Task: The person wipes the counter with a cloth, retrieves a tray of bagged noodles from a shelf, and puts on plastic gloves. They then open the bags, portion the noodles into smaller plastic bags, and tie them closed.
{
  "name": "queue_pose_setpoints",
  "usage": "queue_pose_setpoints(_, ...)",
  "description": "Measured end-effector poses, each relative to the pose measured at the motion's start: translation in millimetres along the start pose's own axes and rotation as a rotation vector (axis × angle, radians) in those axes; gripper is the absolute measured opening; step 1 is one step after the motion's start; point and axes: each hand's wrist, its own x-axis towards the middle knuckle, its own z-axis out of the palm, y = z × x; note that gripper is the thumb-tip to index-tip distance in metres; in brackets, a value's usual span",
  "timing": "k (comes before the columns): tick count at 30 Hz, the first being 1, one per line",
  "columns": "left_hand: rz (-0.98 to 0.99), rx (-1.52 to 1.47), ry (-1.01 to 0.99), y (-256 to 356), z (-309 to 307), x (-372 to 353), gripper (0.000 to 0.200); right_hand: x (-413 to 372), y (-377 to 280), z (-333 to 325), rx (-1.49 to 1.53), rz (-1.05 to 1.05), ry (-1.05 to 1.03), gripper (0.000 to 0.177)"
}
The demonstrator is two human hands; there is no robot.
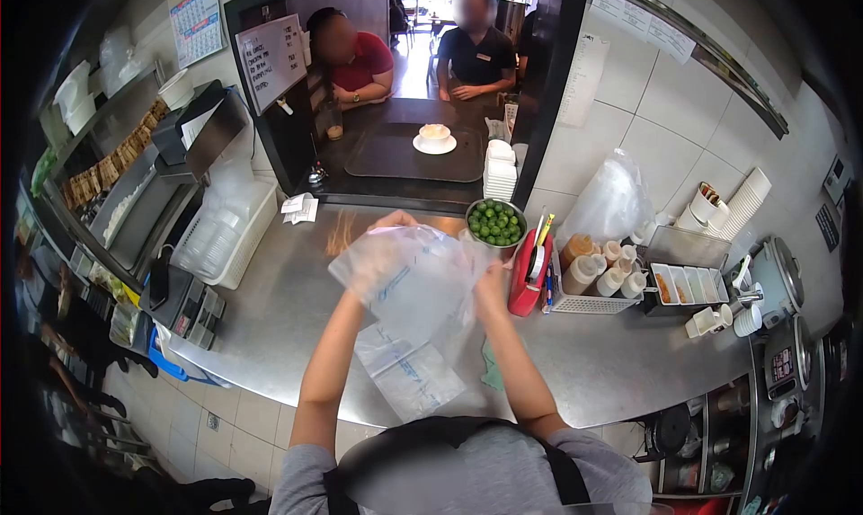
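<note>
Above the steel counter a translucent plastic bag (404,281) with faint blue print is spread between my hands. My left hand (382,236) is closed on its upper left side, partly hidden by the plastic. At the bag's right side my right hand (490,277) is closed on the edge. A second printed plastic bag (412,371) lies flat on the counter below. Near my right hand stand a metal bowl of green limes (496,223) and a red tape dispenser (529,286). A green cloth (492,367) lies by my right forearm.
Past the serving window a dark tray (378,155) holds a bowl on a saucer (434,140); two people lean there. Sauce bottles stand in a white basket (593,304) at right, beside a condiment box (688,286). At left, a white basket (243,236) holds plastic containers.
</note>
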Motion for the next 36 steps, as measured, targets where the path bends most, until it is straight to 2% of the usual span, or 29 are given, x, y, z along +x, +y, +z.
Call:
queue_pose_setpoints(3, 0.126, 0.336, 0.014, -45.0, 0.2, 8.9, 0.021, 31.8, 49.1, 14.0, 0.312, -0.16, -0.085, 0.021)
queue_pose_setpoints(5, 0.225, 0.444, 0.086, -74.8, 6.6, 2.1, 0.023, 43.4, 59.1, 14.8, 0.244, -0.12, -0.137, 0.023)
queue_pose_setpoints(7, 0.029, 0.224, 0.134, -85.9, 9.2, -2.7, 0.029, 55.3, 62.9, 11.4, 0.107, -0.04, -0.223, 0.024)
queue_pose_setpoints(9, -0.535, -0.334, 0.062, -91.4, 14.4, -1.4, 0.032, 68.2, 89.0, 6.2, 0.185, 0.086, -0.291, 0.027)
queue_pose_setpoints(11, -0.631, -0.399, 0.041, -95.9, 20.2, -9.6, 0.033, 76.6, 112.4, 3.1, 0.114, -0.004, -0.33, 0.029)
queue_pose_setpoints(13, -0.687, -0.454, 0.062, -102.4, 27.6, -19.9, 0.034, 80.9, 131.0, 3.9, -0.1, -0.316, -0.331, 0.032)
queue_pose_setpoints(15, -0.709, -0.505, 0.122, -118.1, 45.4, -41.5, 0.037, 74.4, 156.5, -5.4, -0.518, -0.273, -0.258, 0.034)
queue_pose_setpoints(16, -0.664, -0.341, 0.182, -125.9, 51.7, -52.5, 0.036, 73.5, 163.6, -7.1, -0.724, -0.25, -0.216, 0.035)
queue_pose_setpoints(19, -0.457, 0.189, 0.367, -141.2, 70.7, -58.7, 0.037, 44.3, 115.0, -0.9, -0.907, -0.105, -0.18, 0.035)
queue_pose_setpoints(20, -0.354, 0.393, 0.448, -143.3, 75.8, -61.7, 0.04, 53.6, 134.4, -3.1, -0.987, 0.012, -0.175, 0.034)
queue_pose_setpoints(21, -0.239, 0.594, 0.528, -144.6, 78.5, -65.0, 0.043, 51.1, 134.3, -3.5, -0.911, -0.014, -0.144, 0.029)
queue_pose_setpoints(22, -0.297, 0.399, 0.434, -144.9, 72.8, -65.3, 0.047, 49.9, 133.3, -4.0, -0.835, -0.046, -0.112, 0.025)
queue_pose_setpoints(25, -0.173, 0.511, 0.487, -168.1, 62.5, -79.6, 0.046, 43.6, 125.0, -26.7, -0.745, -0.081, -0.037, 0.027)
queue_pose_setpoints(26, -0.197, 0.413, 0.54, -165.5, 59.5, -86.4, 0.046, 40.4, 121.0, -39.8, -0.74, -0.087, -0.019, 0.029)
queue_pose_setpoints(27, -0.22, 0.312, 0.595, -139.7, 51.8, -91.5, 0.045, 38.1, 116.3, -52.0, -0.737, -0.096, -0.003, 0.031)
queue_pose_setpoints(28, -0.182, 0.249, 0.62, -111.8, 45.4, -98.0, 0.047, 31.4, 111.2, -64.2, -0.759, -0.212, 0.093, 0.031)
queue_pose_setpoints(29, -0.152, 0.187, 0.646, -82.7, 40.9, -104.2, 0.049, 31.6, 100.1, -73.4, -0.702, -0.245, 0.08, 0.03)
queue_pose_setpoints(32, 0.08, 0.287, 0.565, -4.8, 39.7, -107.2, 0.059, 4.2, 51.4, -70.9, -0.466, -0.341, -0.001, 0.025)
queue_pose_setpoints(34, 0.189, 0.189, 0.39, 27.5, 48.6, -100.3, 0.073, -15.7, 10.0, -46.4, -0.353, -0.44, -0.063, 0.024)
queue_pose_setpoints(36, 0.196, 0.214, 0.216, 53.0, 59.7, -91.9, 0.085, -31.3, -10.3, -29.0, -0.25, -0.467, -0.138, 0.021)
